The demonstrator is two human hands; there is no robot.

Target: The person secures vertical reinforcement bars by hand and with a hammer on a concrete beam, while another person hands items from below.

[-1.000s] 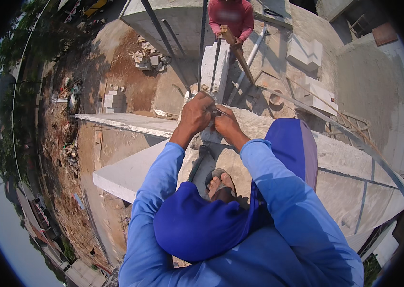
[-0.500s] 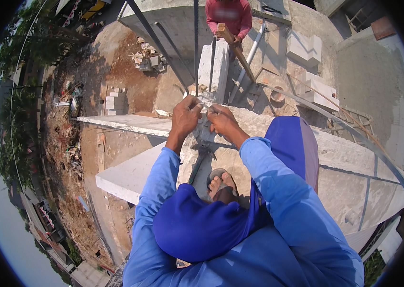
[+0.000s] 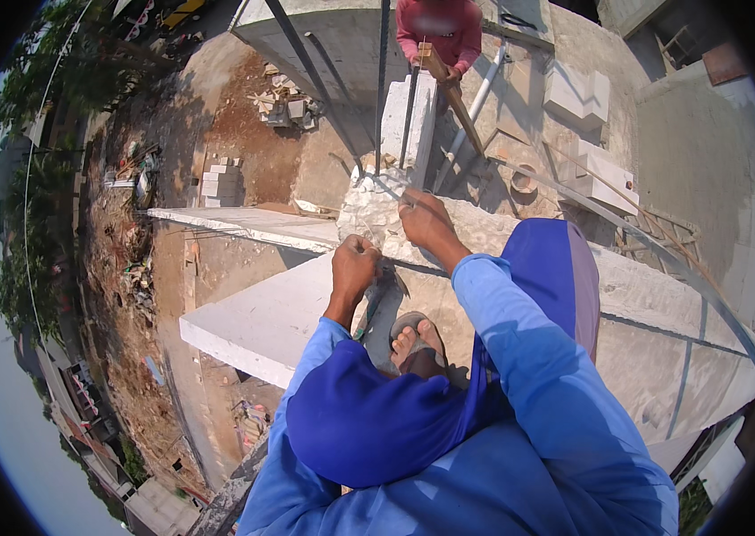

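My left hand (image 3: 356, 265) is closed in a pinch above my bent knee, just in front of a rough concrete column top (image 3: 368, 210). Farther forward and to the right, my right hand (image 3: 428, 223) has its fingers curled together at the edge of that rough top. A thin pale strand seems to run near the right fingertips; what either hand pinches is too small to name. Dark steel bars (image 3: 382, 98) rise from the column top beyond my hands. A dark tool with a greenish handle (image 3: 365, 314) lies beside my sandalled foot (image 3: 417, 348).
A person in a pink top (image 3: 440, 31) holds a wooden beam (image 3: 453, 98) ahead. White blocks (image 3: 576, 94) lie at the right. A pale slab (image 3: 257, 313) juts out left of my knee, above lower ground. A long bar (image 3: 690, 277) slants down at the right.
My hands were close together by the steel bars. The left has drawn back toward me and down, while the right stays forward, slightly farther right. The view has shifted a little.
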